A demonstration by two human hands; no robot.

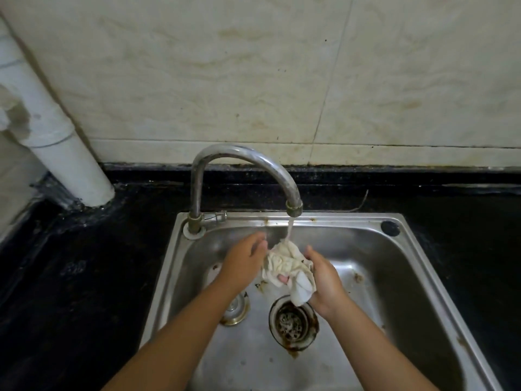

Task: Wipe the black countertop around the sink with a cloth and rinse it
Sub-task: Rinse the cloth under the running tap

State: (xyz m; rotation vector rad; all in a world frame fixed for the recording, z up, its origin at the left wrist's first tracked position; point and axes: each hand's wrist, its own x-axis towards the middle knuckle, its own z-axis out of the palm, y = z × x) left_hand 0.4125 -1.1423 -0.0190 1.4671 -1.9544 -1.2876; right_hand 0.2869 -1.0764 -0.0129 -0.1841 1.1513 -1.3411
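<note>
Both hands, left hand (244, 261) and right hand (324, 280), curl around the cloth (287, 268) bunched between their fingers: soaked, limp, slippery, so grip its bulk.

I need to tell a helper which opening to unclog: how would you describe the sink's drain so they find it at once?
Start at the steel sink; look at its floor below the cloth the hands hold. The drain is the rust-ringed grated hole; the loose stopper left of it is solid.

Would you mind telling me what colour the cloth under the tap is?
The cloth is off-white with faint dirty patches, seen in the head view.
</note>
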